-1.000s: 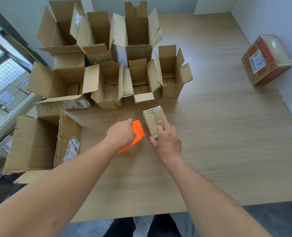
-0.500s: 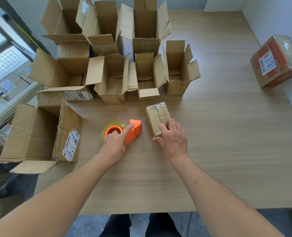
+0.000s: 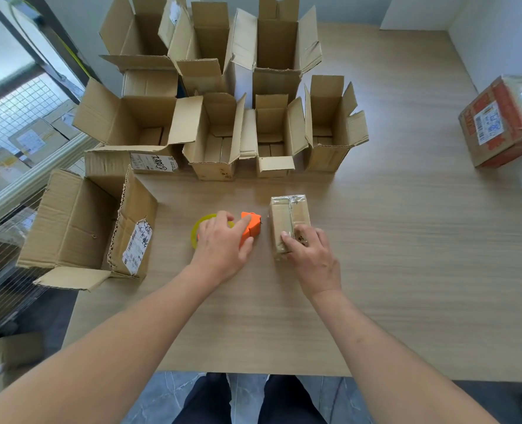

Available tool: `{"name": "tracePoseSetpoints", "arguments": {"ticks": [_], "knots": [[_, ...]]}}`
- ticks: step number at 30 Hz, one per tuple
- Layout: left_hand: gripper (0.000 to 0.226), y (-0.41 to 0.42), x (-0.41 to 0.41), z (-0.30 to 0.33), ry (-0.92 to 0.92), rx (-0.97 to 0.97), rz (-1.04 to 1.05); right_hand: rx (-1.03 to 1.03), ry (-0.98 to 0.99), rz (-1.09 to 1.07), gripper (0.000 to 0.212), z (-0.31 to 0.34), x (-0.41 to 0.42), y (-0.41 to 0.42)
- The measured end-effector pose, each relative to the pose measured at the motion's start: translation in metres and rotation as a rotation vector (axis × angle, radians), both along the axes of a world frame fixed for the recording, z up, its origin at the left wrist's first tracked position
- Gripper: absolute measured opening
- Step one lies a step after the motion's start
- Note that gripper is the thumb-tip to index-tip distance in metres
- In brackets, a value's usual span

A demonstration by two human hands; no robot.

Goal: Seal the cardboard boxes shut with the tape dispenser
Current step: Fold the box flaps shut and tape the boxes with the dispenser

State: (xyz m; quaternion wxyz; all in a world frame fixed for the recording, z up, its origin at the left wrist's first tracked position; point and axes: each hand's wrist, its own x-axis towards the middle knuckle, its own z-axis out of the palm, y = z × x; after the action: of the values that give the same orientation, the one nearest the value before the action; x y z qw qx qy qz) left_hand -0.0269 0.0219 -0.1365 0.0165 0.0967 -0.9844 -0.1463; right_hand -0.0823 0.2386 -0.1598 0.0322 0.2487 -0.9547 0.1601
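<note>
On the table near its front edge, a small taped box and orange tape dispenser lie just apart
Left hand rests loosely over the dispenser, grip unclear; right hand presses the box with relaxed fingers, and lifting off carelessly could snag a loose tape tail

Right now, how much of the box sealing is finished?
Barely begun. Done: the small taped box, with the right hand resting on it, and a taped parcel by the wall. In hand: the left hand lies on the orange tape dispenser. Left: the open boxes behind, flaps up.
</note>
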Motion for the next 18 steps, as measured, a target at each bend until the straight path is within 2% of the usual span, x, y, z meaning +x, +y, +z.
{"name": "tracePoseSetpoints", "arguments": {"ticks": [3, 6, 11, 14, 16, 17, 18], "knots": [[0.036, 0.018, -0.004, 0.015, 0.122, 0.133, -0.21, -0.057, 0.017, 0.014, 0.054, -0.001, 0.013, 0.008], [0.024, 0.034, -0.004, 0.014, 0.13, 0.197, -0.319, -0.127, 0.021, 0.044, 0.051, -0.003, 0.018, 0.017], [0.02, 0.046, 0.004, -0.004, 0.101, 0.267, -0.386, -0.276, 0.003, 0.155, 0.034, -0.013, 0.008, 0.038], [0.02, 0.047, 0.0, -0.012, 0.118, 0.313, -0.337, -0.265, -0.035, 0.19, 0.033, -0.01, 0.003, 0.045], [0.019, 0.05, -0.004, -0.014, 0.148, 0.273, -0.353, -0.259, -0.035, 0.192, 0.024, -0.01, 0.001, 0.046], [0.019, 0.051, -0.005, -0.015, 0.171, 0.25, -0.369, -0.233, -0.017, 0.178, 0.025, -0.011, 0.0, 0.046], [0.02, 0.052, -0.005, -0.017, 0.192, 0.238, -0.375, -0.216, -0.011, 0.169, 0.037, -0.01, -0.001, 0.046]]}}
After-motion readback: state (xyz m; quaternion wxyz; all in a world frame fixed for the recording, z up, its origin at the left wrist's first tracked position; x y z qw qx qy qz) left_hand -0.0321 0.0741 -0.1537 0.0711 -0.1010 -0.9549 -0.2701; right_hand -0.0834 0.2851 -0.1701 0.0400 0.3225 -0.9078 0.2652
